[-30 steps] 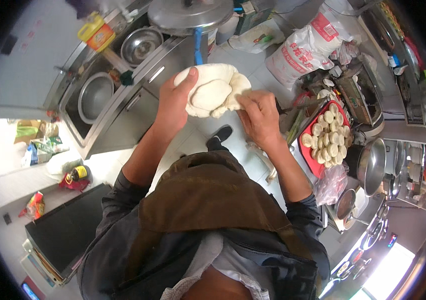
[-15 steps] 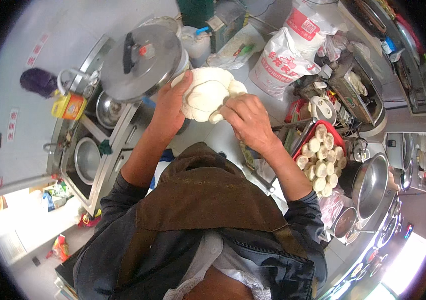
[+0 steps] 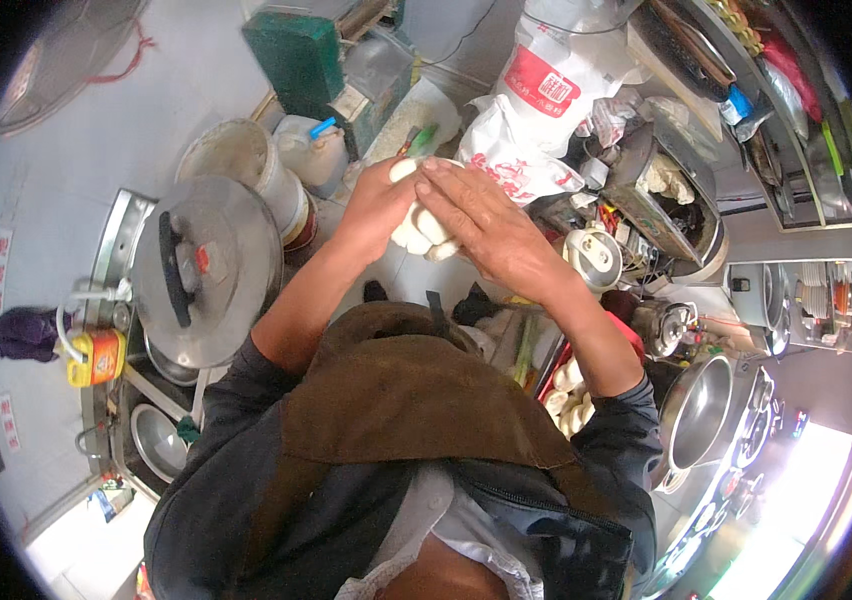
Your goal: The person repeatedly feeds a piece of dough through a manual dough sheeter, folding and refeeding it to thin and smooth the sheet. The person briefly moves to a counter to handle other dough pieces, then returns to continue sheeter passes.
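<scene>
A lumpy mass of pale dough (image 3: pixel 421 235) sits between my two hands, in front of my chest. My left hand (image 3: pixel 378 205) wraps around its left side, with the thumb near the top. Laid over the top and right side is my right hand (image 3: pixel 481 215), its fingers straight and pressed close together against the dough. Much of the dough is hidden behind the fingers. Pale round buns (image 3: pixel 568 402) lie in a red tray (image 3: pixel 611 335), partly covered by my right forearm.
At the left, a large pot lid (image 3: pixel 216 275) rests near a sink with a metal bowl (image 3: pixel 158 440). A white bucket (image 3: pixel 236 160) and a plastic jug (image 3: pixel 311 155) stand ahead. White sacks (image 3: pixel 536 110) stand ahead to the right. Steel pots (image 3: pixel 696 410) line the right.
The dough was a wide, flat shape with rounded lobes; now it is gathered into a compact lump. My right hand has moved from its edge to over it. The view has shifted.
</scene>
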The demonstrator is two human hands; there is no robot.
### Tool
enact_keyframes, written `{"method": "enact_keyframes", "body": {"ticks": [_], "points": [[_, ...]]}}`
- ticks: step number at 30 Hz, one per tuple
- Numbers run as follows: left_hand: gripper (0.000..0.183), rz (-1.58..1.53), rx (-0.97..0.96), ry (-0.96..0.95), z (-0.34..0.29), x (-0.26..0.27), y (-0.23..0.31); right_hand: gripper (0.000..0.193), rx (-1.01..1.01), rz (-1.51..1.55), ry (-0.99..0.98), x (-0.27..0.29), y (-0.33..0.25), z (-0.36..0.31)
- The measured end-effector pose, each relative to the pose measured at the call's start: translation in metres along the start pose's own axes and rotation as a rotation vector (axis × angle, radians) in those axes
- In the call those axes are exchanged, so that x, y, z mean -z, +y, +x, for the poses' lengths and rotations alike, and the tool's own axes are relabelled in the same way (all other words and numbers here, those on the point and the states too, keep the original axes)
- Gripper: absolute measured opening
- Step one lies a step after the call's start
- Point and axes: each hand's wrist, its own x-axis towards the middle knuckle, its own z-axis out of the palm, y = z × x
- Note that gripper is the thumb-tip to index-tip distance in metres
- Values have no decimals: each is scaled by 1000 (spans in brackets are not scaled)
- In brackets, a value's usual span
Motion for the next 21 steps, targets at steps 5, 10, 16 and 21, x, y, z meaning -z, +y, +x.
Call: {"method": "enact_keyframes", "body": {"ticks": [5,10,16,21], "points": [[35,-85,154,47,68,1,3,71,-12,24,-18,-4,56,22],[37,-111,140,86,132,0,-16,65,-39,27,-1,-39,135,12],[42,93,198,287,186,15,1,41,-35,71,159,-93,217,20],[44,-44,181,413,215,55,-9,27,-13,316,245,-145,263,51]]}}
